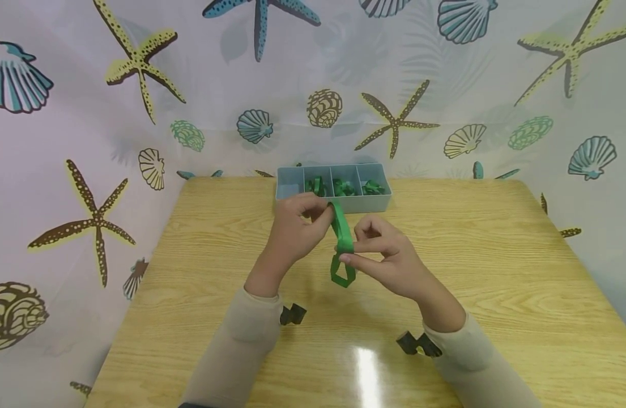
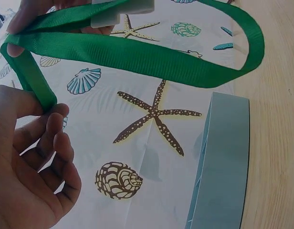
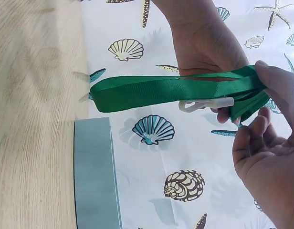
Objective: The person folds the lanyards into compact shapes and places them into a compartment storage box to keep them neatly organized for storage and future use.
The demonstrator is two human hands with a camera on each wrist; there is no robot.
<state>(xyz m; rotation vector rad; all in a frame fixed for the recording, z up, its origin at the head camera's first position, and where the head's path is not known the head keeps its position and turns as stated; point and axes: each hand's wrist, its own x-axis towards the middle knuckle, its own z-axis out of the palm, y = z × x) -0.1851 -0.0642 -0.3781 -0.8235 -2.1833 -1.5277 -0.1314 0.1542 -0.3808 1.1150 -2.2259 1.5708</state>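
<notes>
A green ribbon lanyard (image 1: pixel 345 235) is held up between both hands, above the table. My left hand (image 1: pixel 298 226) pinches its upper part between thumb and fingers. Lower and to the right, my right hand (image 1: pixel 394 260) pinches the folded band between thumb and index finger, with a loop hanging below the grip. A white plastic clip (image 3: pixel 206 103) shows beside the band in the right wrist view. Just beyond the hands is a light blue divided box (image 1: pixel 338 204); green ribbon bundles (image 1: pixel 345 187) lie in three of its compartments.
The wood-grain table (image 1: pixel 496 272) stretches to both sides of the hands. Behind and beside it hangs a white cloth (image 1: pixel 292 73) printed with starfish and shells. A dark device (image 1: pixel 292 314) is on the left wrist, another (image 1: pixel 418 344) on the right.
</notes>
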